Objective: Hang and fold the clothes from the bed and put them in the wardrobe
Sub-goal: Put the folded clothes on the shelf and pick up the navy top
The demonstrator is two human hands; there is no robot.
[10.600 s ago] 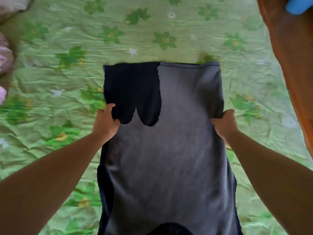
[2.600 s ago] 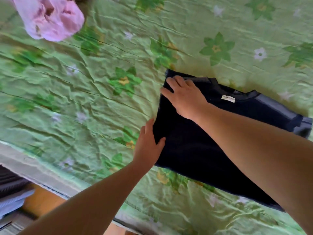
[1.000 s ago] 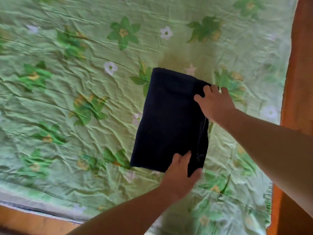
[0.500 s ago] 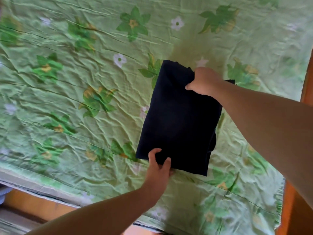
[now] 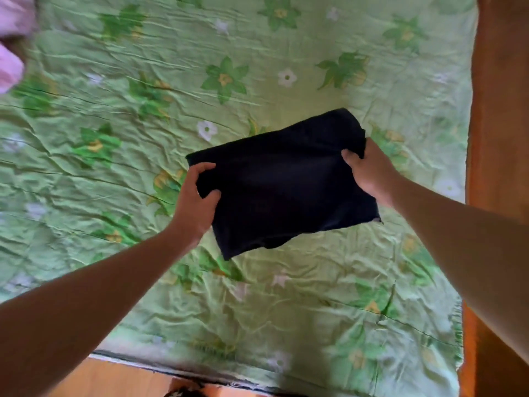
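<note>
A wood floor (image 5: 120,379) shows at the bottom. A dark thing (image 5: 183,392) lies on it. Brown wood (image 5: 501,110) stands at the right.

The bed (image 5: 257,316) is covered by a creased light-green sheet (image 5: 286,50) printed with green leaves and white and yellow flowers. Pink cloth (image 5: 11,67) lies on it at the far left, cut off by the view's edge. A brown wooden board (image 5: 498,110) runs along the bed's right side, and wooden floor (image 5: 114,379) shows below its near edge
</note>
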